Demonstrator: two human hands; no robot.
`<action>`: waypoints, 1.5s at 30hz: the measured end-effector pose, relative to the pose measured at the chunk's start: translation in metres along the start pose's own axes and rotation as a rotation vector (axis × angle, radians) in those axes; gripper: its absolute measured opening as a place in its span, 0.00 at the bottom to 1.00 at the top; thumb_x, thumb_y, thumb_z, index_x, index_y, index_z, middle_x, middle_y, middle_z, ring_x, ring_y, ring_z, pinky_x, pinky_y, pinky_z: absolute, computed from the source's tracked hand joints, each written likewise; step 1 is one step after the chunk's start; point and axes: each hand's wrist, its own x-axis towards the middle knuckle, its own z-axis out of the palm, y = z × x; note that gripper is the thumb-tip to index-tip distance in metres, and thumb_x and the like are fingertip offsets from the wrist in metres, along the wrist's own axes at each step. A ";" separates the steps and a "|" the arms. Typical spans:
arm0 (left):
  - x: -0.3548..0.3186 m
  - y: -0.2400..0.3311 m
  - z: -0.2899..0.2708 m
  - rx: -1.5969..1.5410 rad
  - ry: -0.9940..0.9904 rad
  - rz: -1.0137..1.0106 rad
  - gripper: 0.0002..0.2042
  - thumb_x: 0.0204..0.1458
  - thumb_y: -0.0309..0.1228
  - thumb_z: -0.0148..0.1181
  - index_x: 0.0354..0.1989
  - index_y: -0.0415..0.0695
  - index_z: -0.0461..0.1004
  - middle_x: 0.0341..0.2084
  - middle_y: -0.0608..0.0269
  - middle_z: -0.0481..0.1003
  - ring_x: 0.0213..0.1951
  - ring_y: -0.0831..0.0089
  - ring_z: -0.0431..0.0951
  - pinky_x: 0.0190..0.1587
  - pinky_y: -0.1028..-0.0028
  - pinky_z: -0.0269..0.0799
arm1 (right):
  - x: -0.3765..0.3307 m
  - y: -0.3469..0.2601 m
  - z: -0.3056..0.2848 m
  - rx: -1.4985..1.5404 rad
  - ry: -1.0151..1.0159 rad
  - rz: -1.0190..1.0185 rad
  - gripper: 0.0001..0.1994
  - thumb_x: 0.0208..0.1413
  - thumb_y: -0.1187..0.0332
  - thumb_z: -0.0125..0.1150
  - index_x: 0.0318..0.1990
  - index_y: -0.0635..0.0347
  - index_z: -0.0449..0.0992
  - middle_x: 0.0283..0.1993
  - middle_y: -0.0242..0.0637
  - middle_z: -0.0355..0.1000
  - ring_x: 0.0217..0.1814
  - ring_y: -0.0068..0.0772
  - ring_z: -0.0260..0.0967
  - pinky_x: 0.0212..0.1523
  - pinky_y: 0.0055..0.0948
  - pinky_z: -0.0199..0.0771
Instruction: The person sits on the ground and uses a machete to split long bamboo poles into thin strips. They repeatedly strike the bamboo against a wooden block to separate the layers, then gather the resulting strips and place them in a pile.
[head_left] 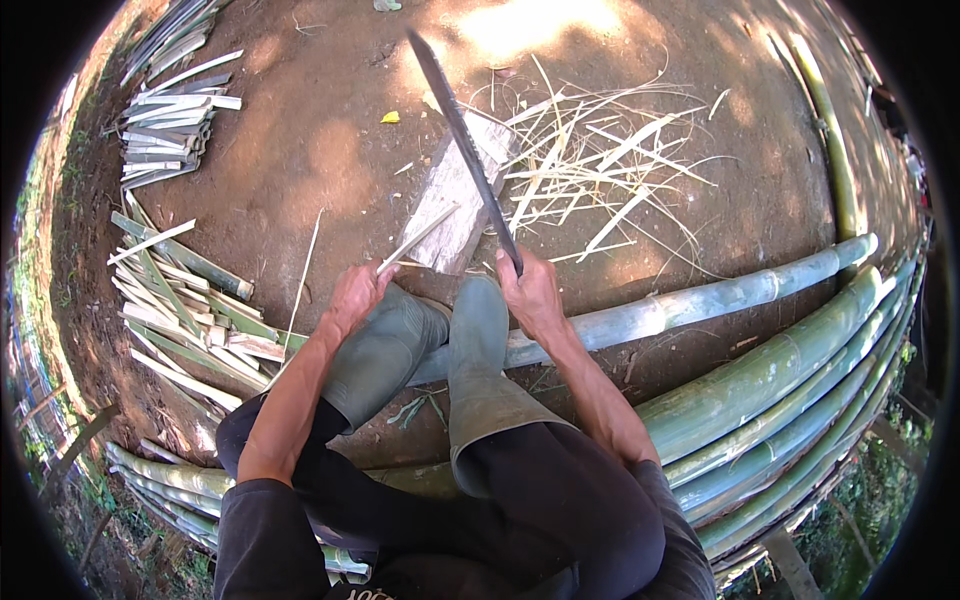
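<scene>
My right hand [530, 290] is closed round the handle of a machete [462, 140], its long dark blade slanting up and away to the left. In my left hand [357, 292] I grip a thin bamboo strip [425, 228], whose far end reaches over a pale wooden block [440, 220] on the ground. The blade crosses above the block's right side, apart from the strip. Just right of the block lies a loose heap of thin shavings [610, 165]. My fingers hide the machete's handle and the strip's near end.
Split bamboo pieces [195, 310] are piled at my left, with more bundled strips [170, 125] beyond. A long bamboo pole [690, 305] runs by my rubber boots [480, 350]. Several thick green poles [770, 385] lie stacked at right. Another pole [825, 130] lies at the far right.
</scene>
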 end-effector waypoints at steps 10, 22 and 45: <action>0.001 -0.001 0.003 0.006 -0.010 -0.010 0.20 0.59 0.45 0.52 0.36 0.37 0.76 0.25 0.37 0.74 0.32 0.38 0.75 0.34 0.49 0.69 | 0.000 0.029 -0.002 -0.139 -0.097 0.030 0.17 0.56 0.61 0.53 0.31 0.70 0.76 0.23 0.62 0.70 0.28 0.64 0.71 0.31 0.52 0.70; -0.002 0.006 -0.001 -0.007 -0.036 -0.072 0.19 0.60 0.45 0.53 0.38 0.38 0.76 0.25 0.37 0.74 0.32 0.37 0.75 0.34 0.51 0.69 | 0.001 0.048 0.004 -0.203 -0.118 0.000 0.17 0.57 0.60 0.52 0.31 0.69 0.76 0.22 0.60 0.70 0.27 0.64 0.71 0.31 0.52 0.69; 0.011 -0.029 0.004 -0.326 -0.210 -0.055 0.26 0.58 0.52 0.55 0.26 0.36 0.75 0.13 0.56 0.70 0.17 0.65 0.67 0.24 0.62 0.64 | 0.020 0.069 -0.002 -0.198 -0.257 -0.027 0.18 0.57 0.61 0.53 0.28 0.72 0.74 0.19 0.57 0.69 0.19 0.56 0.69 0.24 0.45 0.68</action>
